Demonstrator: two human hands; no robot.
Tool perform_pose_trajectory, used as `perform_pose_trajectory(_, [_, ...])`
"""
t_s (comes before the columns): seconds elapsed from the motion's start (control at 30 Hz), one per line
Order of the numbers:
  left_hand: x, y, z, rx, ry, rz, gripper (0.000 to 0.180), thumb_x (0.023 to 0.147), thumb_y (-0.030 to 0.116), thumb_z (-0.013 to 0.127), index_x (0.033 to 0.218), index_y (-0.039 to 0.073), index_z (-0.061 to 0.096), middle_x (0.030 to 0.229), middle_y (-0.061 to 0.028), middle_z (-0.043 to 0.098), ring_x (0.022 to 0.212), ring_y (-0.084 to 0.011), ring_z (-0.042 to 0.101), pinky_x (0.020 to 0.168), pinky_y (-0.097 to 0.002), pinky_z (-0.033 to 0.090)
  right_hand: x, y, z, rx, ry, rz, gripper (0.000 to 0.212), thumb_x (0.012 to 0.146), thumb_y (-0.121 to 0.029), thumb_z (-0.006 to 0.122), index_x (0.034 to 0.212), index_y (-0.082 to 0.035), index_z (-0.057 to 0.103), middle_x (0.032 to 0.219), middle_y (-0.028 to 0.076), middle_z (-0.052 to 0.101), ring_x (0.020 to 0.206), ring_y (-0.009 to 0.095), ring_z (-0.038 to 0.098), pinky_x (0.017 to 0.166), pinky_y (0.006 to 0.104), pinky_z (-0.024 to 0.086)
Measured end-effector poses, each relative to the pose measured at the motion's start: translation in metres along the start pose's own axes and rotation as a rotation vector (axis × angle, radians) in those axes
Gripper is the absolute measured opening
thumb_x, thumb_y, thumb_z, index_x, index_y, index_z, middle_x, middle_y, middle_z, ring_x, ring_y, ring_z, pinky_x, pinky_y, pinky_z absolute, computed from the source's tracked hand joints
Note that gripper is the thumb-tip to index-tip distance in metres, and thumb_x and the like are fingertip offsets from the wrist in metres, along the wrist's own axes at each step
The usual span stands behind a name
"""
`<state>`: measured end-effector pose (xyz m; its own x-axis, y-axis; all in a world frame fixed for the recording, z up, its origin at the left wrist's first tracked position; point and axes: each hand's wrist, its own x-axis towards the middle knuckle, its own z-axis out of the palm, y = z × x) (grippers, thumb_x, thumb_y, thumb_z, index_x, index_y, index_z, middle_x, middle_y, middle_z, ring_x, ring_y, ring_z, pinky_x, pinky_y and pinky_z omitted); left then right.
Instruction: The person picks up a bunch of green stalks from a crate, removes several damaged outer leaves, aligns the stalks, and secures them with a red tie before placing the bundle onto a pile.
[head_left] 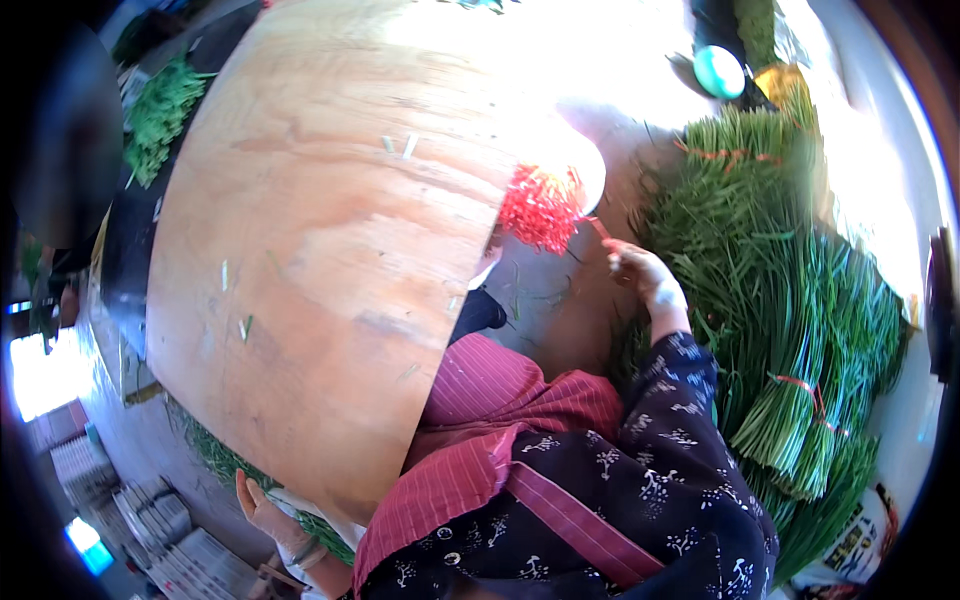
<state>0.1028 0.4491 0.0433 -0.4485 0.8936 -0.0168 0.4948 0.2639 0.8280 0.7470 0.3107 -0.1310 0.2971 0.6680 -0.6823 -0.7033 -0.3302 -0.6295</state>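
My right hand (pixel 648 278) reaches out to the right of the board and pinches one end of a red tie strip (pixel 598 228). That strip runs up to a tangled bunch of red ties (pixel 543 207) beside the board's right edge. A pale round thing, washed out by glare, lies just behind the bunch. At the lower left, my left hand (pixel 272 522) is open beside the board's near corner, with fingers stretched and nothing seen in them. Green leafy stalks (pixel 325 532) lie close to it, partly hidden under the board.
A wooden board (pixel 310 220) fills the middle, with a few cut stalk scraps (pixel 410 146) on it. Long green stalk bundles (pixel 790 420), some tied with red, are heaped at right. Feathery greens (pixel 165 120) lie far left; stacked light-coloured packs (pixel 190 545) stand lower left.
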Motion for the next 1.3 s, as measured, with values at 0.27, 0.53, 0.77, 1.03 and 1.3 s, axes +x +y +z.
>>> perform_pose_trajectory(0.27, [-0.029,-0.018,-0.041,0.029,0.168,0.033,0.029,0.09,0.009,0.047,0.116,-0.002,0.053,0.116,-0.011,0.054,0.106,-0.018,0.049,0.094,-0.0286,0.035,-0.062,-0.095,0.21,0.288,-0.18,-0.764,0.029,0.085,-0.011,0.057,0.112,-0.003,0.053,0.085,0.002,0.057,0.07,0.009,0.051,0.068,0.0225,0.042])
perform_pose_trajectory(0.53, [-0.073,-0.121,-0.107,-0.334,0.318,-0.099,0.03,0.089,0.005,0.049,0.117,-0.001,0.051,0.114,-0.0082,0.056,0.102,-0.0137,0.051,0.09,-0.0254,0.038,-0.025,0.002,0.346,0.295,-0.421,-0.265,0.017,0.09,-0.015,0.05,0.101,-0.002,0.053,0.094,0.009,0.059,0.079,0.018,0.058,0.074,0.0309,0.049])
perform_pose_trajectory(0.77, [-0.11,-0.142,-0.132,-0.167,0.41,-0.205,0.03,0.089,0.007,0.049,0.118,-0.002,0.05,0.116,-0.009,0.055,0.102,-0.0144,0.051,0.091,-0.0254,0.038,-0.095,0.03,0.358,-0.322,-0.578,0.065,0.029,0.092,-0.024,0.046,0.106,-0.001,0.056,0.096,0.011,0.062,0.087,0.019,0.06,0.077,0.0319,0.049])
perform_pose_trajectory(1.03, [-0.142,-0.193,-0.161,-0.012,0.533,-0.203,0.029,0.085,0.006,0.054,0.113,-0.001,0.054,0.114,-0.0104,0.057,0.105,-0.0179,0.053,0.091,-0.0283,0.041,-0.024,-0.022,0.438,-1.159,-0.576,-0.718,0.036,0.088,-0.024,0.054,0.113,0.002,0.054,0.089,0.006,0.062,0.078,0.01,0.057,0.066,0.0229,0.046])
perform_pose_trajectory(1.3, [-0.24,-0.2,-0.175,0.232,0.863,-0.52,0.028,0.079,0.012,0.062,0.106,0.004,0.06,0.106,-0.0113,0.059,0.099,-0.0229,0.056,0.087,-0.0311,0.042,0.086,0.106,0.602,-1.515,-1.014,-1.005,0.054,0.082,-0.026,0.06,0.126,0.001,0.042,0.114,0.018,0.055,0.092,0.02,0.057,0.081,0.0301,0.045])
